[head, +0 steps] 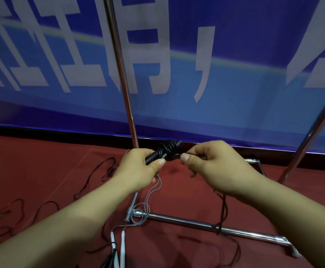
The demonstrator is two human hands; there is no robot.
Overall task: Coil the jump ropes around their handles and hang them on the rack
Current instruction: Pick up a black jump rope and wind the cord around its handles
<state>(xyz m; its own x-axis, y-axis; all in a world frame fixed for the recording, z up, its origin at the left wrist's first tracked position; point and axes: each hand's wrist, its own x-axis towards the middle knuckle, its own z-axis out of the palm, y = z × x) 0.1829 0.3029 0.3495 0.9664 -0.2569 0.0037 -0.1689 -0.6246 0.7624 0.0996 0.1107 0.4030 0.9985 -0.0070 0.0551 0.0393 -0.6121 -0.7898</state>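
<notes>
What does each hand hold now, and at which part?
The left hand grips the black handles at their bare lower end, below the coils. The right hand pinches the dark rope just beside the coils.

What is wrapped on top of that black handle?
Dark rope coils wrap the black handle, which the left hand grips. The right hand pinches the loose rope. The handle's lower end is hidden in the left palm.
</notes>
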